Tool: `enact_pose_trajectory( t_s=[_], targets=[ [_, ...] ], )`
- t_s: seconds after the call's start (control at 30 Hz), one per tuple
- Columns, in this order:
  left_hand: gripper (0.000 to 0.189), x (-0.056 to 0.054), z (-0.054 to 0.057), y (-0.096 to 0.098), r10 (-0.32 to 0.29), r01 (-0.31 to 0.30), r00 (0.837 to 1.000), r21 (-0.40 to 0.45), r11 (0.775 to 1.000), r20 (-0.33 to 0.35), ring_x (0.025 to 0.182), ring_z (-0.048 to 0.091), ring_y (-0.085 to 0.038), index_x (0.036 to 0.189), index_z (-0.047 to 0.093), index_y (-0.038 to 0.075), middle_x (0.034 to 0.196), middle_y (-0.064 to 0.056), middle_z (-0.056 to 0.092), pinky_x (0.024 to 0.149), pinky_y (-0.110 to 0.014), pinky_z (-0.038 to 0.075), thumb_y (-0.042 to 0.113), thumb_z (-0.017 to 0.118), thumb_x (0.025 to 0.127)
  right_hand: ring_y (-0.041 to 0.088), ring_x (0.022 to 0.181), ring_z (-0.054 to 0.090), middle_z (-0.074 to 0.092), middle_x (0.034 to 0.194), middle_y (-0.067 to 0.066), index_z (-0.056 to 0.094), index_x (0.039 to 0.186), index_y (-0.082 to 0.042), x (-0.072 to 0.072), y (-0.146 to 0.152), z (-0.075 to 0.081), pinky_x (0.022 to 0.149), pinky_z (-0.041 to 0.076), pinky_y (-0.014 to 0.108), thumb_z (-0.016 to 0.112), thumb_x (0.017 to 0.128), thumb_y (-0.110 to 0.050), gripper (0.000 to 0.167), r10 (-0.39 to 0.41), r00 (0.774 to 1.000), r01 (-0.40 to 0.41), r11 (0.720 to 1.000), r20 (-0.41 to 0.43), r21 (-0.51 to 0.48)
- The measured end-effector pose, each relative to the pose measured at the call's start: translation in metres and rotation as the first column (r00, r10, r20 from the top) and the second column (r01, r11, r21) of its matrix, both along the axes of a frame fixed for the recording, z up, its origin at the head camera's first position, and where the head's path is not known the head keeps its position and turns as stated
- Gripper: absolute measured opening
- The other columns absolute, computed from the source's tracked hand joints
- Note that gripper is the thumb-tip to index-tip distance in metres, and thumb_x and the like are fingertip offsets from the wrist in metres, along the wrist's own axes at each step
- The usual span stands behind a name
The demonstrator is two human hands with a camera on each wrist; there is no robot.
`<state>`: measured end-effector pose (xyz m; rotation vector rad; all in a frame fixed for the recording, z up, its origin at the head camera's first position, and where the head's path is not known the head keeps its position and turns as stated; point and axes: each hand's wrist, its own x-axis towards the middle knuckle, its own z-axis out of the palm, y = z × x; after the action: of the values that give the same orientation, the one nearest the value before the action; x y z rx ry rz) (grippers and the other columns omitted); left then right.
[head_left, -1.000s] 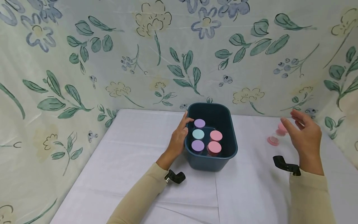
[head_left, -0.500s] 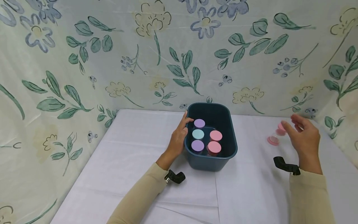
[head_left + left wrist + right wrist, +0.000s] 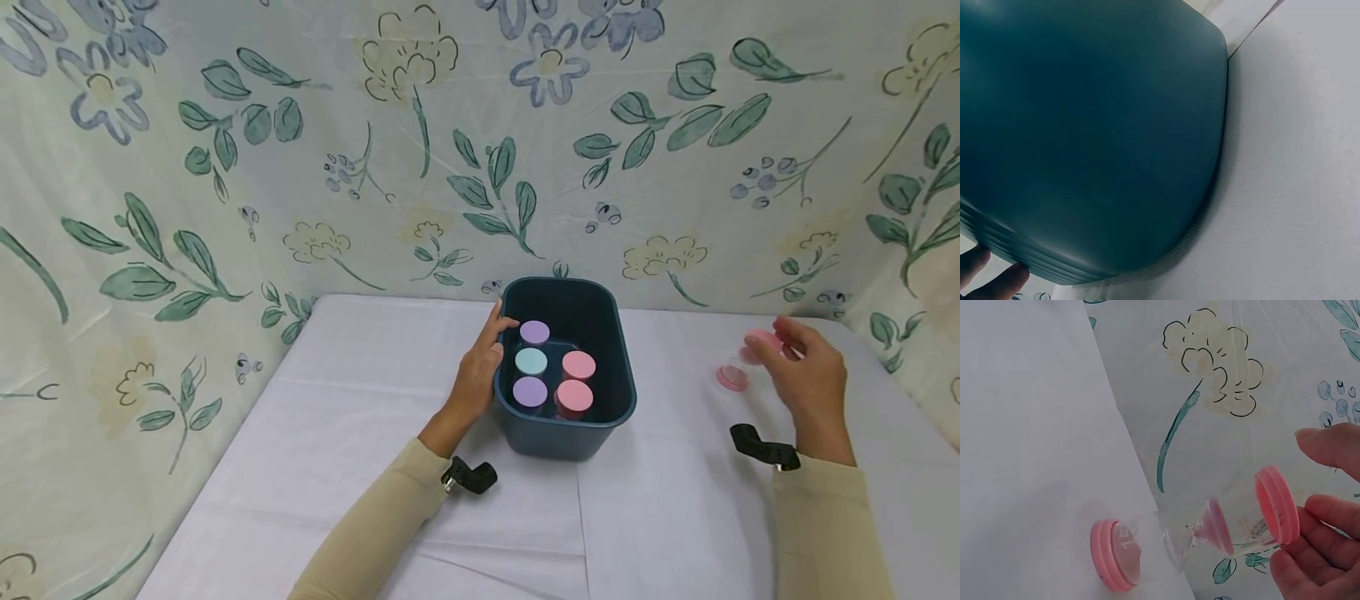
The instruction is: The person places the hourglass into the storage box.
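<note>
A dark blue plastic bin (image 3: pixel 567 437) stands mid-table with several sand timers in it, their caps (image 3: pixel 531 362) purple, teal and pink. My left hand (image 3: pixel 472 375) holds the bin's left side, a digit hooked over the rim; two fingertips show against its ribbed edge in the left wrist view. To the right lies a clear sand timer (image 3: pixel 1215 530) with pink end caps and pink sand. My right hand (image 3: pixel 813 379) surrounds its far cap. In the right wrist view, fingers (image 3: pixel 1319 534) lie against that cap, while the thumb stands apart from it.
A white cloth (image 3: pixel 360 400) covers the table. Behind it and on both sides hangs a floral curtain (image 3: pixel 405 217), close to the bin's far end. Each wrist carries a black camera mount (image 3: pixel 761 446).
My right hand has moved left and slightly down, bringing its fingers around the sand timer's far cap. My left hand and the bin have stayed in place.
</note>
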<state>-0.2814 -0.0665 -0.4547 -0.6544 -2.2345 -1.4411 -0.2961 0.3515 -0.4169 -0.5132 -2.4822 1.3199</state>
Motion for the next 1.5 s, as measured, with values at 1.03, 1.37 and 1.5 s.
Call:
enact_pose_trajectory(
  t_s=[1.03, 1.37, 1.5],
  targets=[
    [0.045, 0.0, -0.002, 0.0, 0.011, -0.011, 1.0, -0.012, 1.0, -0.003, 0.145, 0.019, -0.012, 0.139, 0.045, 0.018, 0.161, 0.002, 0.015, 0.114, -0.047, 0.022, 0.028, 0.024, 0.1, 0.037, 0.139, 0.029, 0.032, 0.153, 0.017, 0.028, 0.152, -0.012, -0.008, 0.01, -0.019, 0.106, 0.034, 0.054, 0.057, 0.086, -0.059, 0.085, 0.011, 0.995, -0.013, 1.0, 0.104, 0.019],
    [0.044, 0.001, 0.0, 0.0, 0.004, -0.004, 1.0, -0.01, 1.0, 0.003, 0.145, 0.018, -0.013, 0.138, 0.044, 0.018, 0.161, -0.005, 0.015, 0.113, -0.049, 0.022, 0.023, 0.026, 0.099, 0.036, 0.135, 0.037, 0.036, 0.152, 0.016, 0.029, 0.152, -0.013, -0.009, 0.01, -0.02, 0.106, 0.035, 0.05, 0.057, 0.085, -0.06, 0.086, 0.0, 0.993, 0.0, 1.0, 0.119, -0.005],
    [0.045, 0.001, -0.001, 0.0, 0.007, -0.007, 1.0, -0.015, 1.0, 0.003, 0.145, 0.018, -0.013, 0.138, 0.044, 0.019, 0.161, -0.006, 0.016, 0.113, -0.049, 0.023, 0.029, 0.024, 0.1, 0.036, 0.134, 0.038, 0.037, 0.151, 0.016, 0.03, 0.151, -0.012, -0.008, 0.01, -0.02, 0.106, 0.035, 0.049, 0.057, 0.086, -0.059, 0.085, -0.004, 0.993, 0.005, 1.0, 0.116, -0.005]
  ],
)
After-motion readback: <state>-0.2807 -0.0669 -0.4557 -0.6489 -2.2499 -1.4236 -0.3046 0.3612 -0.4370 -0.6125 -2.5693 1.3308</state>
